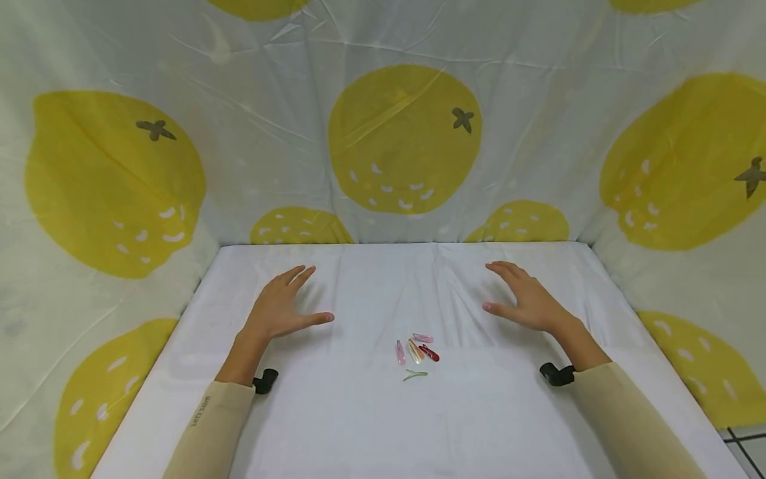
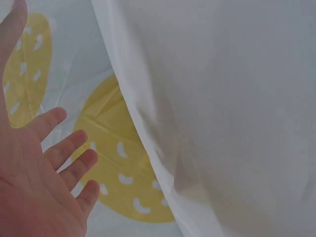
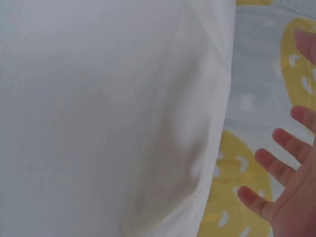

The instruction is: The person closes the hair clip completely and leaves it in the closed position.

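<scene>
Several small hair clips lie grouped near the middle of the white table in the head view: a pink clip (image 1: 422,338), another pink clip (image 1: 400,352), a red clip (image 1: 429,352), orange-yellow ones (image 1: 415,350) and a green clip (image 1: 415,374) nearest the front. To their left, the left hand (image 1: 281,309) is held above the cloth, fingers spread, holding nothing. The right hand (image 1: 529,299) is likewise raised on the right side with nothing in it. In the wrist views, the left hand (image 2: 44,173) and right hand (image 3: 291,173) show spread fingers, touching nothing.
A white cloth (image 1: 359,426) covers the table. Behind it and at both sides hangs a pale curtain (image 1: 269,120) with large yellow fruit prints. Each wrist carries a small black camera, the left camera (image 1: 266,381) and the right camera (image 1: 557,374). Floor tiles (image 1: 751,442) show at lower right.
</scene>
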Motion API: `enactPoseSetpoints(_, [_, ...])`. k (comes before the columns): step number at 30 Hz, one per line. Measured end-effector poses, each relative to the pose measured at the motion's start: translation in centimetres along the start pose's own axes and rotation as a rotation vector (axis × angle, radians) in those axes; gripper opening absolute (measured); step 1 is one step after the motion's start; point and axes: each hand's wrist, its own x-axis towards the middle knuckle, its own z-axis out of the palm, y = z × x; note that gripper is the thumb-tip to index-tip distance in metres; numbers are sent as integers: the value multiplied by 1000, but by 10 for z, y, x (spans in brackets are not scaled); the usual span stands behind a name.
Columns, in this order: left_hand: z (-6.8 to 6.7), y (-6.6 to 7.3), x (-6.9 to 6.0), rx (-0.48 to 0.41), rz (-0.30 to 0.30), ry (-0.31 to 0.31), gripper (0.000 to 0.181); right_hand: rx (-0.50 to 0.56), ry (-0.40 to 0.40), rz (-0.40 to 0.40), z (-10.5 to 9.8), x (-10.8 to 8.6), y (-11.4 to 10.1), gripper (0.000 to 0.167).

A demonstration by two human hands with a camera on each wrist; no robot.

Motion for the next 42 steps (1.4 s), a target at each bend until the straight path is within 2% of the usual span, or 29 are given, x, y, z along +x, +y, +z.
enactPoseSetpoints(8, [11,17,0,-34,18,-40,116,40,-16,-20,20,4,-16,78])
enactPoseSetpoints(17, [18,30,-1,-64,52,-35,112,117,-44,-48,40,6,-38,74])
enactPoseSetpoints(22, [22,38,1,-74,60,-39,110,140,-58,-58,47,10,-50,71])
enactPoseSetpoints(29, [26,50,3,-77,77,-75,106,168,-105,-83,55,11,-61,63])
enactPoseSetpoints(42, [34,78,9,-127,112,-108,97,199,-133,-165,66,18,-70,52])
